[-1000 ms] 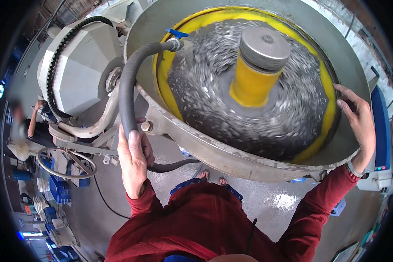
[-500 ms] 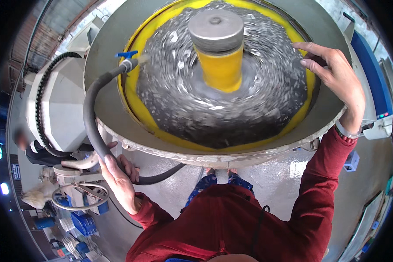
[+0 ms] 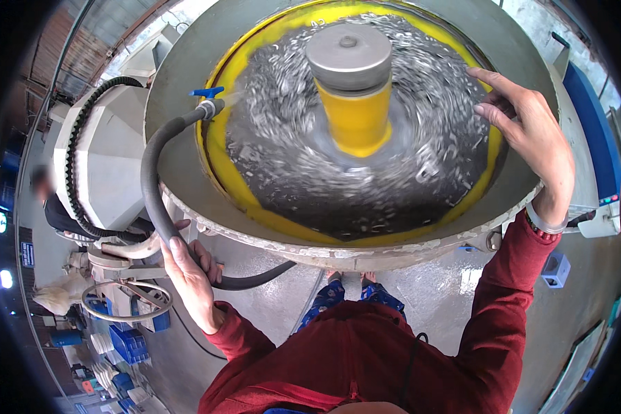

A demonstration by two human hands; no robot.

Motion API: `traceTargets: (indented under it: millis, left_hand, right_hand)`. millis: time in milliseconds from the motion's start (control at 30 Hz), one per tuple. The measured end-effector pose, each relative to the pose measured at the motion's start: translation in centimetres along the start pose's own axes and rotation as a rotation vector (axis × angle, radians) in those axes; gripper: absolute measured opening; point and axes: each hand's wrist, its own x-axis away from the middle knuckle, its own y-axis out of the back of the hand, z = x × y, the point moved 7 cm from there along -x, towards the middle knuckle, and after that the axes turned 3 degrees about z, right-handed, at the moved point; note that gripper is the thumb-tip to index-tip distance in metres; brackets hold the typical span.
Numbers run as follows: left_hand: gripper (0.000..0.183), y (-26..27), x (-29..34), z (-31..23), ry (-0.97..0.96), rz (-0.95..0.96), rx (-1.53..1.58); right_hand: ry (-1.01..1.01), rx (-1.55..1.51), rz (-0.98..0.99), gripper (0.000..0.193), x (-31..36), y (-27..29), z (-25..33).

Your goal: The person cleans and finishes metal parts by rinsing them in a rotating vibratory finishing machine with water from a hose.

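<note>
A: What's different from a moment ago?

B: Nearest, the left hand (image 3: 190, 279) has slid lower along the black hose (image 3: 152, 172); its fingers (image 3: 207, 255) are curled around it, below the bowl's grey rim (image 3: 393, 252).

A: And the other?

B: The right hand (image 3: 531, 134) was gripping the rim's edge; now it has lifted over it, fingers (image 3: 493, 83) loose and spread, holding nothing, tips just above the churning metal parts (image 3: 290, 165).

A: So what does that suggest?

B: Beyond those fingertips, the yellow centre post (image 3: 355, 110) and its grey cap (image 3: 348, 55) sit amid the blur, so the bowl is likely running. I'd judge the hand is poised to sample the parts.
</note>
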Motion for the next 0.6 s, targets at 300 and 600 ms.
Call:
traceTargets:
  millis: [300, 600]
  left_hand:
    - [0.038, 0.5, -0.2, 0.3, -0.002, 0.071, 0.090]
    - [0.048, 3.1, -1.7, -1.7, 0.106, 0.477, 0.094]
  right_hand:
    - [0.146, -0.133, -0.032, 0.038, 0.5, 0.8, 4.7]
    - [-0.082, -0.018, 0.053, 0.035, -0.2, -0.8, -0.5]
